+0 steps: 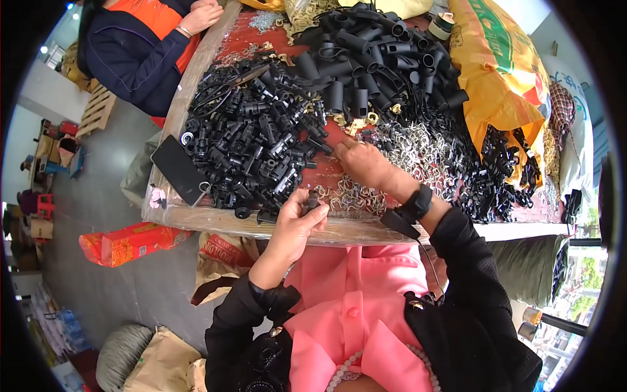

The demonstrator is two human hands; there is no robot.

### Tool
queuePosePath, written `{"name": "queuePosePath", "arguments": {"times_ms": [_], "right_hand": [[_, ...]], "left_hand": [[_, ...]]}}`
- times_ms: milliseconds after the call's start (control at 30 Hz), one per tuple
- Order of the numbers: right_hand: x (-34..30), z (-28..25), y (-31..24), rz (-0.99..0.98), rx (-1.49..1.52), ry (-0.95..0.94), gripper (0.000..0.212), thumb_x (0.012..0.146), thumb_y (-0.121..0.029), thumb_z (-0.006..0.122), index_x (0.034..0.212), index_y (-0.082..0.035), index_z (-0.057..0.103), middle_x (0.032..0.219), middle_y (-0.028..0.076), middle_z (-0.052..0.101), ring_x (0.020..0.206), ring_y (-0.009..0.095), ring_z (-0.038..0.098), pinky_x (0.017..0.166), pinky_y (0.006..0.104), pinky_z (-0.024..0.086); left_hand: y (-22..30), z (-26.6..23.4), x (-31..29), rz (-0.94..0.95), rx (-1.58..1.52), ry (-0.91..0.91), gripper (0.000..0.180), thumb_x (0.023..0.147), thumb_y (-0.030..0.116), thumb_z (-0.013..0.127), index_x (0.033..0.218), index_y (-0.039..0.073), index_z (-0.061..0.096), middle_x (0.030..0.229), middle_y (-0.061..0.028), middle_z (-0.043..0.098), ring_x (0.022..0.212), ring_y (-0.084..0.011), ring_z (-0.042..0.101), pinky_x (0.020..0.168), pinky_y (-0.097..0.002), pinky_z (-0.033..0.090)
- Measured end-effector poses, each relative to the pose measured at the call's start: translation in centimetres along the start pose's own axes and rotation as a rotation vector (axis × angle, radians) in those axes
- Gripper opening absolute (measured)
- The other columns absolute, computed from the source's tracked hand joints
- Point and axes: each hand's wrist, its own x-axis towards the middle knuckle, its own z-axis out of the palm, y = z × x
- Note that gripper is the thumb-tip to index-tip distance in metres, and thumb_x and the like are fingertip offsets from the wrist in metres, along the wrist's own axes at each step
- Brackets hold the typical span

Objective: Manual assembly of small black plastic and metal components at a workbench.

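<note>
Over the table's front edge, my left hand (295, 225) is closed, thumb and fingers pinching a small dark part (313, 198) that the fingers partly cover. My right hand (366, 163), a black band on its wrist, reaches further in with its fingers curled together; what they hold, if anything, is hidden. Just left of those fingertips lies a black plastic part (320, 145) at the rim of a heap of black plastic fittings (261, 134). Small brass-coloured pieces (356, 125) lie beyond the right hand. Silvery metal clips (418, 149) spread beside and below it.
Black tubes (385, 55) are piled at the back, near a yellow woven sack (499, 65). A dark phone (177, 171) rests at the left corner of the wood-edged table (255, 227). Another person's hands (201, 16) are at the far left side. A red bag (134, 243) is below the table's left end.
</note>
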Motion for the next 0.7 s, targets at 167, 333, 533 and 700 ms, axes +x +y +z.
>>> {"name": "queuePosePath", "arguments": {"times_ms": [167, 333, 533, 700], "right_hand": [[-4.0, -3.5, -1.2, 0.056, 0.818, -0.125, 0.006, 0.078, -0.005, 0.052, 0.083, -0.001, 0.051, 0.074, 0.009, 0.055, 0.062, 0.016, 0.055, 0.055, 0.0268, 0.045], [-8.3, -4.7, -1.7, 0.298, 1.638, -0.191, 0.005, 0.080, -0.006, 0.055, 0.084, -0.003, 0.052, 0.070, 0.003, 0.054, 0.058, 0.009, 0.049, 0.053, 0.0205, 0.042], [-10.9, -4.2, -0.1, 0.371, 2.088, -0.164, 0.009, 0.079, -0.006, 0.057, 0.086, -0.004, 0.052, 0.072, 0.003, 0.055, 0.058, 0.009, 0.050, 0.054, 0.0198, 0.042], [-11.4, -3.7, 0.2, 0.381, 2.169, -0.141, 0.009, 0.080, -0.006, 0.056, 0.088, -0.004, 0.052, 0.073, 0.003, 0.055, 0.058, 0.010, 0.051, 0.054, 0.0206, 0.043]], "left_hand": [[-0.2, 2.2, 1.0, 0.342, 0.571, 0.088, 0.019, 0.077, 0.005, 0.060, 0.094, 0.005, 0.051, 0.075, -0.0025, 0.053, 0.060, -0.0125, 0.052, 0.054, -0.0253, 0.042], [0.1, 5.7, 2.3, 0.638, 0.922, 0.010, 0.015, 0.075, 0.005, 0.060, 0.088, 0.003, 0.053, 0.076, -0.0050, 0.054, 0.063, -0.0141, 0.054, 0.057, -0.0260, 0.043], [-1.2, 7.8, 2.9, 0.664, 0.862, -0.087, 0.014, 0.074, 0.005, 0.061, 0.086, 0.001, 0.054, 0.078, -0.0063, 0.055, 0.067, -0.0146, 0.054, 0.059, -0.0250, 0.042], [-1.3, 8.0, 3.6, 0.600, 0.818, -0.187, 0.014, 0.075, 0.007, 0.061, 0.086, 0.002, 0.054, 0.077, -0.0062, 0.055, 0.068, -0.0142, 0.054, 0.061, -0.0248, 0.042]]}}
